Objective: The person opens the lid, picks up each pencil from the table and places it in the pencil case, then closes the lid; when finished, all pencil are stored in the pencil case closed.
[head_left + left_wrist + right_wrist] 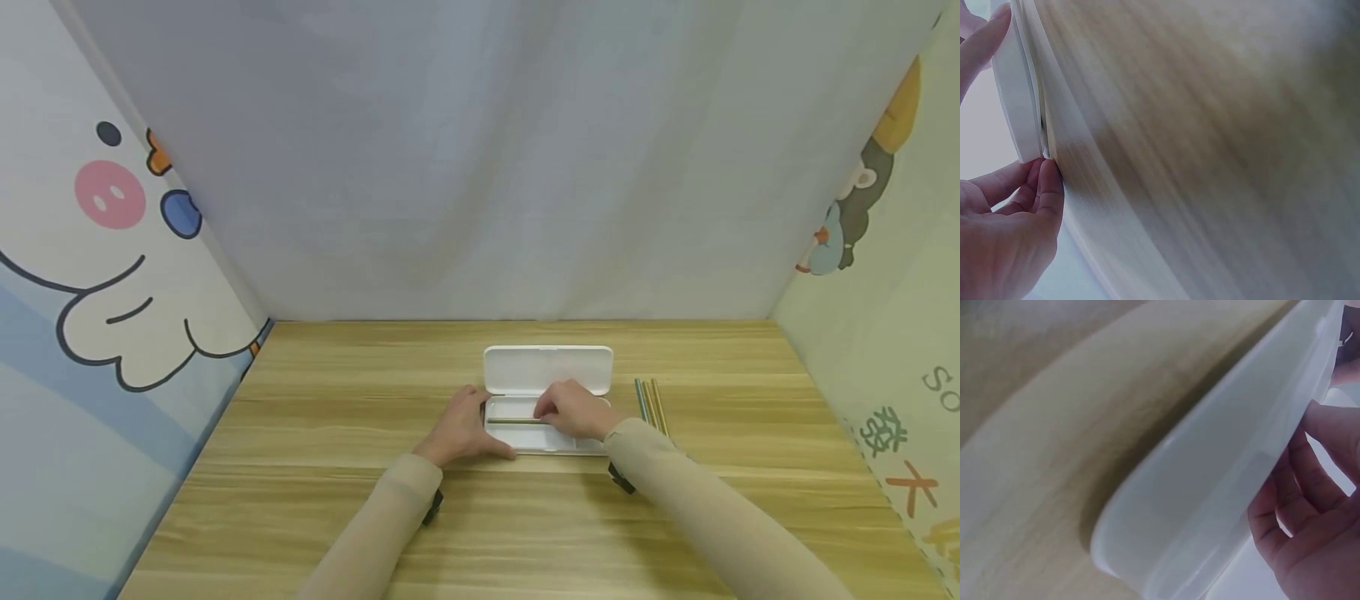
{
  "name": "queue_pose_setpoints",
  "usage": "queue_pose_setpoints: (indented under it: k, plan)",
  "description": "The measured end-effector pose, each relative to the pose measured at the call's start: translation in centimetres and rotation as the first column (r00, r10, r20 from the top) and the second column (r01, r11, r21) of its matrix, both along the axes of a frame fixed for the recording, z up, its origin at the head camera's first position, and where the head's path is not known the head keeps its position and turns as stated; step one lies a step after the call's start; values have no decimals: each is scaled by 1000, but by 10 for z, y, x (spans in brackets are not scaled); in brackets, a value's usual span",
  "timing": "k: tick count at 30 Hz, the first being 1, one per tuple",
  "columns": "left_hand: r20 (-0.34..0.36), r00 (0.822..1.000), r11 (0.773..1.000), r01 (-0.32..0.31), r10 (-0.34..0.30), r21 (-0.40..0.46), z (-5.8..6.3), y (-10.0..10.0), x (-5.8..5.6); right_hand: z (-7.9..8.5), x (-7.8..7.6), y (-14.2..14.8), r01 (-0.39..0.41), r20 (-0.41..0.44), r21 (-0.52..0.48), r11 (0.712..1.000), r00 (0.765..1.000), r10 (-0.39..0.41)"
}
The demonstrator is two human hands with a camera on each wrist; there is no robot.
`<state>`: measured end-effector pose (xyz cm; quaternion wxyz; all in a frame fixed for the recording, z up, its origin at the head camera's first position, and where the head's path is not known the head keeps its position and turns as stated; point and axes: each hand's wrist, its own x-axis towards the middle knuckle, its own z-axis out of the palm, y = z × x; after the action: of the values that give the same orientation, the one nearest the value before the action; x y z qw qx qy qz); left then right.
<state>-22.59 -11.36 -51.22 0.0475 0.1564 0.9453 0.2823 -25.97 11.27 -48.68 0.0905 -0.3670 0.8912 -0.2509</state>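
Note:
A white pencil case (525,437) lies with its lid (547,371) raised at the back. My left hand (462,427) grips the left end of the case, with the thumb at the front edge and the fingers toward the back corner. A slim gold pencil (513,421) lies lengthwise along the case. Over its right part, my right hand (576,408) reaches into the case with curled fingers and pinches the pencil; the fingertips hide that end. The right wrist view shows the curled fingers (1300,481) beyond the case's white wall (1191,487).
To the right of the case, one blue pencil (642,400) and two gold pencils (659,406) lie side by side, partly behind the right forearm. The wood-grain table (337,392) meets a pale curtain (450,208) at the back. Printed panels stand at both sides.

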Motion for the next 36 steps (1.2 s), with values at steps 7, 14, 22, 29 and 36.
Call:
queue_pose_setpoints:
  k: [7, 14, 22, 29, 36]
  plan:
    - [6, 1000, 1000, 2, -2, 7, 0, 0, 0, 0, 1, -1, 0, -11, 1, 1000, 1000, 0]
    - [1, 1000, 1000, 3, -3, 9, -1, 0, 0, 1, 3, 0, -5, -10, 1, 1000, 1000, 5]
    - [21, 1000, 1000, -11, 11, -14, -1, 1, -1, 0, 4, 1, -25, -25, 2, 1000, 999, 25]
    - [28, 999, 1000, -15, 15, -24, 0, 2, -1, -1, 3, 2, -29, -55, -22, 999, 998, 28]
    - [19, 1000, 1000, -15, 15, -27, -1, 1, -1, 1, 5, 5, -1, -36, -30, 1000, 999, 0]
